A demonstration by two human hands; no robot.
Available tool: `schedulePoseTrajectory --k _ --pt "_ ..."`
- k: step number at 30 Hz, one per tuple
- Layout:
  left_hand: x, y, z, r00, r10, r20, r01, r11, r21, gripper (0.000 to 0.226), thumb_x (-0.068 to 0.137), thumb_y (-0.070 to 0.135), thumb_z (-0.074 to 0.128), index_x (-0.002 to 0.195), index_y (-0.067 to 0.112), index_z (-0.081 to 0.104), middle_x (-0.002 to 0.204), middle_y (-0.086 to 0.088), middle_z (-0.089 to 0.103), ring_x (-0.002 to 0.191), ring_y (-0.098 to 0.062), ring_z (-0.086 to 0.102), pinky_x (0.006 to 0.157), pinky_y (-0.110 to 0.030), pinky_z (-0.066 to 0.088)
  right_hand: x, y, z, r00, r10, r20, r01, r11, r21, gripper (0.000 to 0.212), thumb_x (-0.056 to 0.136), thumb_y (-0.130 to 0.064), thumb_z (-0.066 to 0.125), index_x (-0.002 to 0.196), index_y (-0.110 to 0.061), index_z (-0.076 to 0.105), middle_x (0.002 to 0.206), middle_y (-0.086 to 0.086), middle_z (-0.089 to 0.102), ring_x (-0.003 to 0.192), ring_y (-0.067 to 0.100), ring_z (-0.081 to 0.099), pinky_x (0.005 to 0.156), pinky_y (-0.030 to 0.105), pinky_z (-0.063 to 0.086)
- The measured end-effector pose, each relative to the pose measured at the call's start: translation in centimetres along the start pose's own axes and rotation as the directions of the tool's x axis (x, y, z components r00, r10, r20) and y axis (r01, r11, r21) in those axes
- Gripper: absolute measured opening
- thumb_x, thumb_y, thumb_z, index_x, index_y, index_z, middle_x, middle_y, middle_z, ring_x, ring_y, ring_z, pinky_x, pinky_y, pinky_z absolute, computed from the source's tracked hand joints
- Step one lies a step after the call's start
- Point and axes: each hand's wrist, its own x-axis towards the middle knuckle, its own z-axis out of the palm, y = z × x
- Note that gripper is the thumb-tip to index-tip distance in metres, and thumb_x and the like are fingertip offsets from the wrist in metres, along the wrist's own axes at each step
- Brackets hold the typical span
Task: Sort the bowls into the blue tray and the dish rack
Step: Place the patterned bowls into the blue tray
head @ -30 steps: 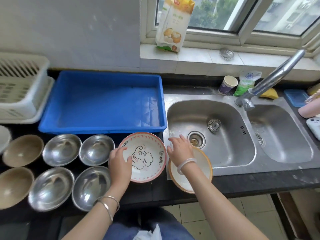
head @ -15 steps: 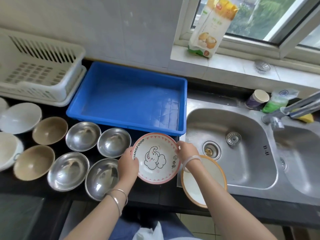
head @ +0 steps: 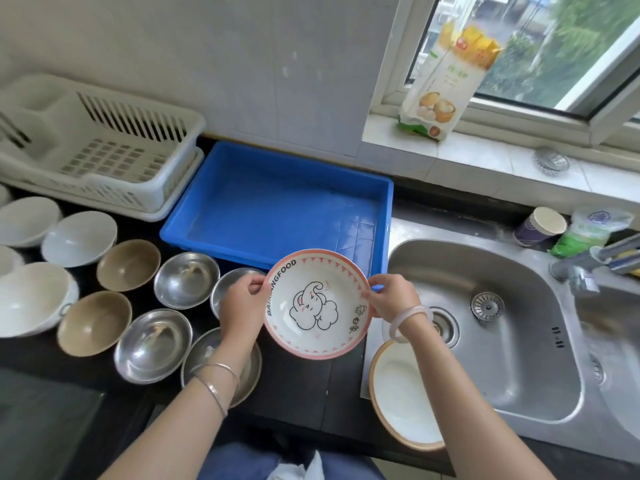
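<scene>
Elephant bowl [head: 317, 304]: raised above the tabletop [head: 304, 386], clamped at opposite rims by left hand [head: 242, 308] and right hand [head: 393, 297]. Blue tray [head: 277, 209] just behind it; dish rack [head: 100, 147] left of tray; steel bowls [head: 152, 344] left of the held bowl.

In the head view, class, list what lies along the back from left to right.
White slatted plastic dish rack → blue rectangular plastic tray → steel sink basin → purple paper cup.

Steel sink [head: 519, 368] right; paper cup [head: 540, 226] behind it; food packet [head: 446, 81], strainer [head: 551, 161] on sill.
</scene>
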Motion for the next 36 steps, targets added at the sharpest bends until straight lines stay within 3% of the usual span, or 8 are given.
schedulePoseTrajectory --k 2,5,12,18,22,29,34,36 --pt "1.0 0.9 -0.8 1.000 0.008 -0.003 -0.008 0.998 -0.061 0.007 0.085 0.029 0.061 0.085 0.023 0.064 0.082 0.009 0.066 0.073 -0.006 0.061 0.055 -0.019 0.046 0.6 -1.0 -0.2 1.000 0.001 -0.025 0.001 0.997 0.073 0.006 0.083 -0.019 0.063 0.082 -0.024 0.065 0.083 0.009 0.073 0.072 0.027 0.071 0.072 0.045 0.060" --pt "3.1 1.9 -1.6 0.998 0.039 0.044 -0.033 0.991 -0.128 0.006 0.086 0.028 0.059 0.089 0.025 0.064 0.091 0.005 0.067 0.087 -0.014 0.062 0.079 -0.031 0.050 1.8 -2.6 -0.4 0.996 0.037 -0.085 -0.023 0.988 0.153 0.006 0.080 -0.018 0.064 0.082 -0.024 0.067 0.077 0.007 0.073 0.069 0.027 0.071 0.071 0.044 0.060" --pt "9.6 3.2 -2.9 0.995 -0.004 0.102 0.031 0.965 -0.262 0.011 0.089 0.018 0.052 0.094 0.021 0.061 0.096 -0.006 0.066 0.095 -0.030 0.064 0.086 -0.050 0.053 5.7 -8.0 1.5 0.982 0.118 -0.145 -0.067 0.947 0.315 0.010 0.082 -0.018 0.062 0.090 -0.021 0.067 0.069 0.005 0.072 0.064 0.020 0.072 0.071 0.040 0.061" --pt "16.6 3.2 -4.5 0.991 -0.068 0.118 0.093 0.971 -0.218 0.018 0.087 0.013 0.049 0.087 0.017 0.066 0.095 -0.013 0.070 0.087 -0.029 0.063 0.086 -0.051 0.053 10.4 -12.4 4.6 0.982 0.165 -0.092 -0.122 0.927 0.354 0.019 0.085 -0.014 0.058 0.103 -0.013 0.065 0.059 0.006 0.067 0.053 0.018 0.065 0.062 0.032 0.060" --pt "20.3 2.4 -4.9 0.989 -0.087 0.117 0.105 0.981 -0.165 0.023 0.086 0.011 0.045 0.084 0.013 0.068 0.092 -0.018 0.069 0.080 -0.028 0.059 0.081 -0.052 0.052 13.2 -13.8 7.6 0.978 0.201 -0.054 -0.174 0.932 0.317 0.025 0.088 -0.012 0.055 0.111 -0.010 0.064 0.060 0.006 0.065 0.057 0.023 0.064 0.069 0.040 0.060" --pt "24.2 0.7 -4.6 0.978 -0.125 0.165 0.144 0.983 -0.114 0.027 0.088 0.009 0.042 0.074 0.021 0.062 0.087 -0.014 0.067 0.075 -0.026 0.055 0.067 -0.039 0.047 15.6 -14.1 11.4 0.955 0.296 -0.017 -0.270 0.893 0.361 0.027 0.087 -0.008 0.052 0.110 -0.009 0.065 0.066 0.013 0.067 0.062 0.027 0.067 0.072 0.044 0.060" --pt "25.5 0.3 -4.8 0.971 -0.130 0.202 0.158 0.979 -0.128 0.027 0.087 0.006 0.042 0.084 0.016 0.067 0.085 -0.013 0.067 0.072 -0.025 0.053 0.063 -0.036 0.043 15.8 -14.5 12.3 0.942 0.335 0.001 -0.304 0.854 0.422 0.028 0.089 -0.010 0.055 0.117 -0.010 0.061 0.083 0.015 0.070 0.064 0.022 0.068 0.053 0.025 0.057" --pt "25.7 0.1 -4.9 0.963 -0.159 0.218 0.197 0.967 -0.164 0.027 0.087 0.006 0.042 0.078 0.016 0.065 0.082 -0.014 0.063 0.071 -0.024 0.050 0.062 -0.035 0.041 15.8 -14.8 12.2 0.942 0.336 0.019 -0.305 0.828 0.470 0.030 0.090 -0.010 0.055 0.119 -0.009 0.059 0.087 0.015 0.068 0.071 0.025 0.069 0.058 0.026 0.058"
